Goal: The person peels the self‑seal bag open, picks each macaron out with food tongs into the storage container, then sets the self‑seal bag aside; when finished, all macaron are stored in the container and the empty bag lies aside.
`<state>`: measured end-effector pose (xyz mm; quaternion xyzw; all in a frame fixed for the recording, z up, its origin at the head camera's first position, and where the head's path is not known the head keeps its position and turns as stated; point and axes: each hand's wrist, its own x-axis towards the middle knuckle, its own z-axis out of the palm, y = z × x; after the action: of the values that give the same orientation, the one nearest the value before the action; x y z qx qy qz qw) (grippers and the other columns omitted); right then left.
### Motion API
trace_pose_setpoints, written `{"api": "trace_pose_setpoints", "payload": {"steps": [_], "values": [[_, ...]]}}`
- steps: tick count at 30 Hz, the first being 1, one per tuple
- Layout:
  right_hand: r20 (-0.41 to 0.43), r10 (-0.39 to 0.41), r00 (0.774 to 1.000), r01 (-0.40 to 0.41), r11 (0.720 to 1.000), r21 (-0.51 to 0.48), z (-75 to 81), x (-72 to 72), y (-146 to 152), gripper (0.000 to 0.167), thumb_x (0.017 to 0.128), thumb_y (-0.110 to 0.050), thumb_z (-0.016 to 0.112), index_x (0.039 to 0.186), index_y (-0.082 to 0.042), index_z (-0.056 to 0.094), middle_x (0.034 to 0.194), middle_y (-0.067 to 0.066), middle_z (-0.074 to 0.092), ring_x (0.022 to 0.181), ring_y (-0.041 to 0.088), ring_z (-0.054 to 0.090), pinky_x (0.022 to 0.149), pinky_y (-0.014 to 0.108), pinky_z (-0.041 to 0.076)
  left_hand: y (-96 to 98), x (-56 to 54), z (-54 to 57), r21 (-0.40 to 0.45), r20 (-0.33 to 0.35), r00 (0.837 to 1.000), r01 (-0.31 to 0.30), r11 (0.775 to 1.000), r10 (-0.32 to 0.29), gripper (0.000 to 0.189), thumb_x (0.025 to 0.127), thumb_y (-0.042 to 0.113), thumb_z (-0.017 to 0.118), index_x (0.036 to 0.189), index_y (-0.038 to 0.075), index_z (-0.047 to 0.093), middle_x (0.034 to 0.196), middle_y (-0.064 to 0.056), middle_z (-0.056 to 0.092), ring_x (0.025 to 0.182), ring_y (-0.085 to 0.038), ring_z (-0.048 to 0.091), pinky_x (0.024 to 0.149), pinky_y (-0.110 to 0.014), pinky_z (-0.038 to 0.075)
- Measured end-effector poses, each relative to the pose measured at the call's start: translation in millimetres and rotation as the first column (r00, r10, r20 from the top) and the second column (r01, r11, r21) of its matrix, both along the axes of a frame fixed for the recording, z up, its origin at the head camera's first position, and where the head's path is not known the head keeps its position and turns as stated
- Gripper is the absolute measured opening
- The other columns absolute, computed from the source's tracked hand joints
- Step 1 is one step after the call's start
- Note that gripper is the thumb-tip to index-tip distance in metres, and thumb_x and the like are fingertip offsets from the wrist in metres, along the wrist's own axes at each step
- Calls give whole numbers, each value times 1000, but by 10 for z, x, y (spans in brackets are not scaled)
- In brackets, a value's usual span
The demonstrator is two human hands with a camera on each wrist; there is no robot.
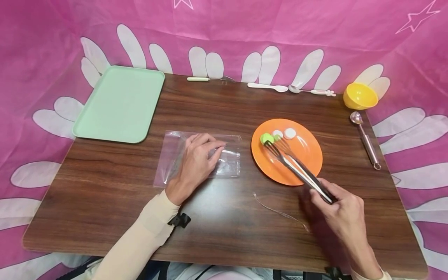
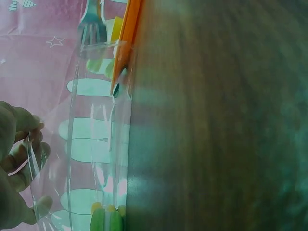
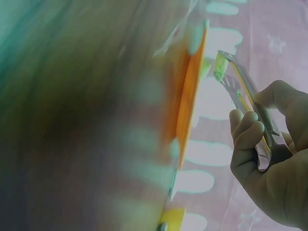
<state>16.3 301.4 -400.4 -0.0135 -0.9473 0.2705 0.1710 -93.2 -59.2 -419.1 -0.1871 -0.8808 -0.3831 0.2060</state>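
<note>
My left hand [image 1: 199, 155] lies over a clear plastic bag [image 1: 229, 161] flat on the table. In the left wrist view its thumb and fingers pinch the bag's thin film [image 2: 32, 161]. My right hand [image 1: 344, 210] grips metal tongs [image 1: 301, 171] with fork-like ends, reaching over an orange plate [image 1: 304, 155]. At the tongs' tips is a bright green round piece [image 1: 267, 138]; whether the tips clasp it I cannot tell in the head view. In the right wrist view green [image 3: 221, 62] shows between the prongs. Two white round pieces [image 1: 289, 133] sit close by on the plate.
A thin clear string [image 1: 280, 212] lies before the plate. At the back left is a pale green tray [image 1: 120, 105]. A fork [image 1: 199, 79], white spoon [image 1: 267, 87] and another spoon [image 1: 311, 91] line the back edge. A yellow bowl [image 1: 360, 96] and metal scoop [image 1: 365, 142] stand right.
</note>
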Motion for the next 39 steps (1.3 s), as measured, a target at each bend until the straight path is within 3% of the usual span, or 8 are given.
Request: {"api": "trace_pose_setpoints", "payload": {"steps": [4,11,15,18,20,22,27,39], "values": [[48,-77,996,76,997,33,-19,37,130,36,79,-12,87,115,-9,84,101,17,83,81,-38,38,67,14,41,-1,-5,-4,1,-2,1000,-1,1000,1,10,92,9,82,101,8,86,91,-6,77,87,-25,71,108,-56,48],[100,-126,987,119,990,71,-43,50,227,37,80,-16,88,116,-10,83,98,20,82,76,-21,46,66,17,40,2,-16,-6,3,-2,1000,-4,1000,4,11,91,8,83,101,8,86,91,-6,77,85,-25,71,108,-56,48],[101,-156,983,152,987,42,-28,72,220,38,79,-15,88,117,-9,83,101,22,82,79,-33,40,67,15,40,8,-21,-7,1,-7,1000,-3,1000,3,11,92,9,82,102,9,86,91,-6,77,85,-24,71,107,-56,49],[95,-156,983,157,988,-4,4,98,183,38,78,-13,89,116,-9,84,97,-18,83,76,-35,39,67,11,39,10,-24,-11,0,-10,1000,1,1000,-1,11,92,9,82,102,8,86,91,-6,77,85,-24,71,107,-56,49],[84,-121,989,124,992,-26,26,105,135,38,78,-10,90,115,-9,84,96,-40,72,75,-31,45,67,8,40,13,-23,-13,3,-11,1000,1,1000,-1,11,91,8,83,102,8,86,92,-6,77,85,-25,71,107,-56,49],[77,-62,995,66,997,-46,45,104,66,38,77,-8,90,114,-9,84,96,-44,66,74,-26,49,67,7,40,14,-21,-11,3,-12,1000,0,1000,0,11,91,9,83,101,8,86,92,-7,77,84,-25,71,107,-56,50],[68,146,987,-142,988,-62,56,21,-151,36,78,-4,89,113,-7,83,95,5,82,74,-17,54,65,7,43,16,-15,-9,14,-8,1000,1,1000,-1,10,91,8,83,101,7,85,92,-7,77,84,-25,71,108,-58,49],[142,413,900,-412,910,-37,-41,-456,-533,30,83,-11,87,112,-12,83,100,2,83,78,9,66,73,8,46,43,-8,1,-23,-33,999,12,1000,-12,10,92,8,82,101,8,86,92,-5,76,90,-24,71,108,-58,47]]}}
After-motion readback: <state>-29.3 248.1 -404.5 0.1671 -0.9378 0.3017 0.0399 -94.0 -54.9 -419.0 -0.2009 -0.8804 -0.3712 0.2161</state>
